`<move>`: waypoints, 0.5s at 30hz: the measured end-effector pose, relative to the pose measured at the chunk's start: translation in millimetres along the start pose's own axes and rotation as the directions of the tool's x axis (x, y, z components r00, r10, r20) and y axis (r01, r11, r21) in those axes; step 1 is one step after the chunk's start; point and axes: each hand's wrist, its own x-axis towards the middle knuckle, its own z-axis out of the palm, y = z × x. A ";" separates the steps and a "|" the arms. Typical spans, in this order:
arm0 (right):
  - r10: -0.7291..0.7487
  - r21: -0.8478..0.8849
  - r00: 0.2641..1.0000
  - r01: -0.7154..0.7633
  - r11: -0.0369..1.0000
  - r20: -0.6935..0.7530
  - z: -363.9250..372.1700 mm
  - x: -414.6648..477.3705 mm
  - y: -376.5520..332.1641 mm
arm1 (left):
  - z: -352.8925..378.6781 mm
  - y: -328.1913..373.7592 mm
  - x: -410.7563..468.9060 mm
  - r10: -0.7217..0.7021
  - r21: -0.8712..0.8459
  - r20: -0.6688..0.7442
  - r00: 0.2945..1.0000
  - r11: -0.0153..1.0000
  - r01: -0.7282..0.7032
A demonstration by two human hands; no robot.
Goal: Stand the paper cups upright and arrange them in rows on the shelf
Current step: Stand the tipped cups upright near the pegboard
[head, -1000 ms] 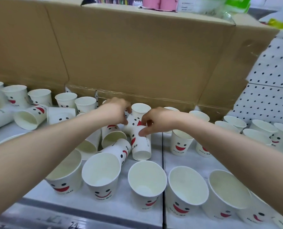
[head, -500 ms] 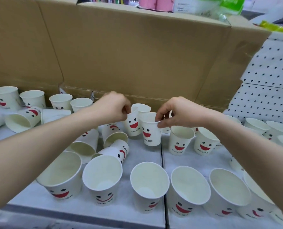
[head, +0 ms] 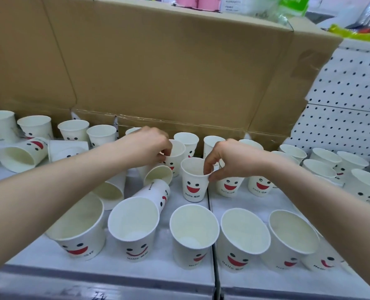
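Where right hand [head: 229, 161] pinches, cup [head: 193, 182] stands

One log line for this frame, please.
right hand: pinches rim of upright smiley cup | left hand: holds rim of rear cup | tipped cups: lying left of centre | front-row cups: upright

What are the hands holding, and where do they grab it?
The right hand pinches the rim of the front smiley cup; the left hand pinches the rim of the cup behind it.
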 end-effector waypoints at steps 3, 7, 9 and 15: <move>-0.012 0.002 0.999 0.012 1.000 0.051 -6.6 -2.4 -1.8 | -2.2 -0.5 -1.0 -0.005 0.000 0.017 1.000 1.000 0.005; -0.052 0.119 0.999 0.050 0.992 0.014 -25.2 -2.2 0.3 | -3.7 0.2 -3.5 -0.018 -0.034 0.030 0.999 0.999 0.019; -0.049 0.098 0.993 0.059 0.993 -0.105 -32.7 9.5 9.1 | -4.9 2.5 -4.1 -0.024 -0.053 0.038 0.999 0.998 0.026; -0.106 -0.312 0.977 0.043 0.949 -0.187 -20.8 77.1 36.4 | -5.0 4.4 -5.7 -0.060 -0.101 0.062 0.996 0.993 0.066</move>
